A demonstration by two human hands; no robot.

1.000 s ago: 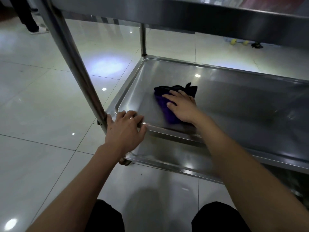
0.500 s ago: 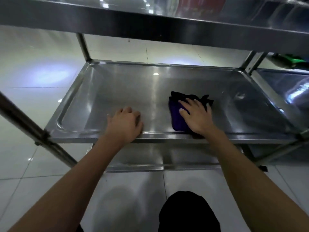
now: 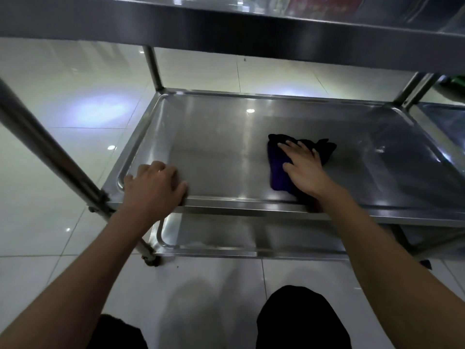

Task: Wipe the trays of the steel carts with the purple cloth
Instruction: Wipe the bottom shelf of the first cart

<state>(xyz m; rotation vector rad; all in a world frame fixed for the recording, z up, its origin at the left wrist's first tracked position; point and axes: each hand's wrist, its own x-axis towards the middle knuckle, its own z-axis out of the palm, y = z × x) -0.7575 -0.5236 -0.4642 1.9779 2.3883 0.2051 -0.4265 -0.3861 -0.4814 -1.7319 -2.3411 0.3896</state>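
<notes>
Bare forearms [image 3: 83, 280] (dark trousers [image 3: 299, 321])

The cloth [image 3: 278, 170] lies in the middle tray [image 3: 221, 152], right of its middle and near the front rim, with the right hand [image 3: 303, 167] flat on top of it. The left hand [image 3: 153, 187] sits over the tray's front rim near the left corner. Another tray [image 3: 226, 238] is below, and a shelf [image 3: 226, 23] is above.
</notes>
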